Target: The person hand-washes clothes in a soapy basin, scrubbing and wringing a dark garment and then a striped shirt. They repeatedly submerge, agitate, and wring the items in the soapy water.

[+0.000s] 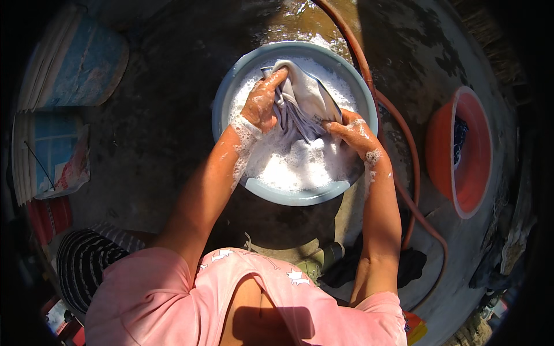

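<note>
A wet white and grey-violet cloth (303, 91) with a dark edge is stretched between my hands, above a round blue-grey plastic basin (298, 200). My left hand (262, 101) grips its upper left part, thumb laid over the fabric. On the lower right edge, my right hand (352, 129) pinches the cloth between thumb and fingers. Thick white soap suds (290, 166) fill the basin and hide the water and the cloth's lower end. Foam clings to both my wrists.
An orange hose (409, 129) runs along the basin's right side. Further right, an orange basin (437, 142) leans with dark cloth (459, 138) inside. Blue buckets (86, 60) lie at the left. Dark fabric (411, 268) and a green shoe (318, 261) are near me.
</note>
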